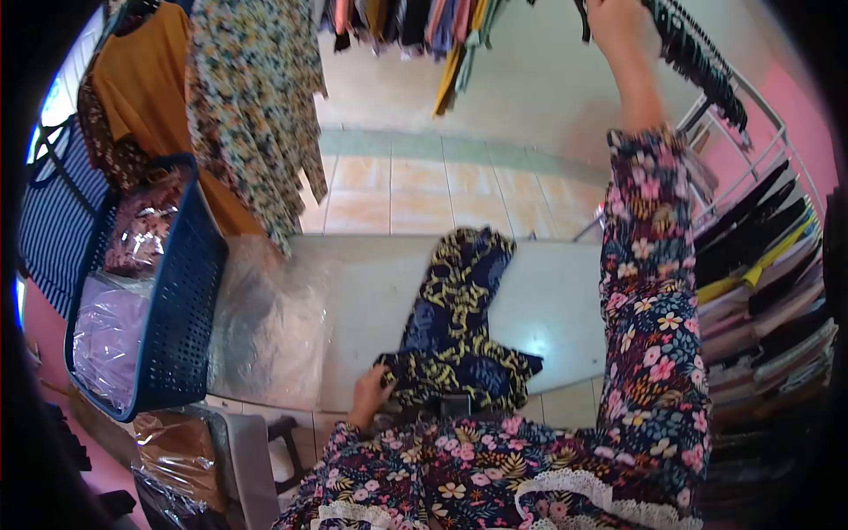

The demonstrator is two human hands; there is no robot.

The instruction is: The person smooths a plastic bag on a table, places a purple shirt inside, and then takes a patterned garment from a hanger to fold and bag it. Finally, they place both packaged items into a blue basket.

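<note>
Left hand (369,393) pinches garment (455,327) hem. Right hand (609,22) raised beyond garment among hangers (698,57); grip unclear. Hanger-picking step, probably; next needs one unhooked.

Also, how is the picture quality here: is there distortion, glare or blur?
Head view: strong fisheye bending, black corners around the round image; bright glare on the clear plastic on the table; left hand and garment look sharp; right hand, cut by the top edge, is a little soft.

Navy-and-yellow patterned garment (455,327), spread flat
</note>
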